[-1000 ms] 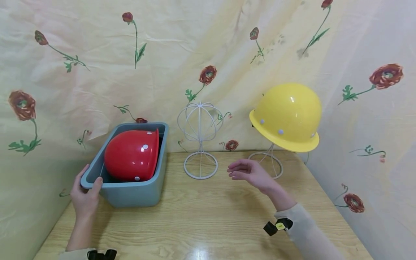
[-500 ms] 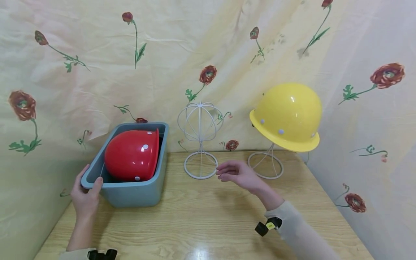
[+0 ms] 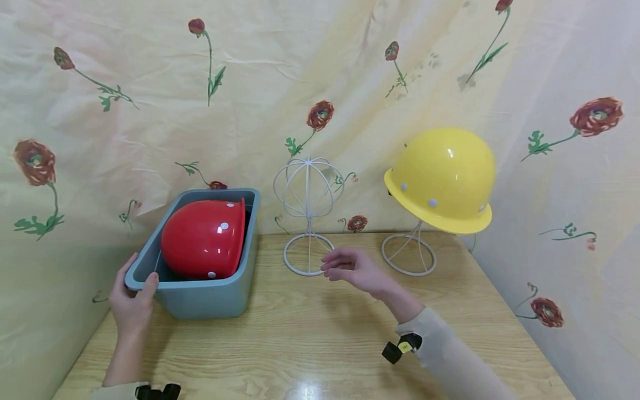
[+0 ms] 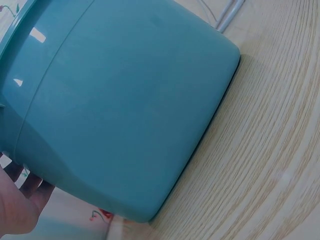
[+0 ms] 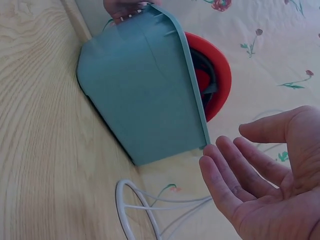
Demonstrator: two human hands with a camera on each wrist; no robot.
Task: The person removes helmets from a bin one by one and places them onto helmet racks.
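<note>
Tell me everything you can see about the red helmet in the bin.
The red helmet is a glossy hard hat, plastic by its look, with small white rivets on the shell. It lies on its side in the blue-grey bin, dome facing the camera, brim toward the right wall. The right wrist view shows dark inner straps. It rises slightly above the rim. The left hand grips the bin's near-left corner, not the helmet; the right hand is apart from both.

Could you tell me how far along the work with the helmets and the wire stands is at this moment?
Done: the yellow helmet sits on the right wire stand. In hand: the left hand grips the rim of the grey-blue bin, and the right hand hovers open above the table, in front of the middle stand. Left: the red helmet lies in the bin, and the middle wire stand is bare.
</note>
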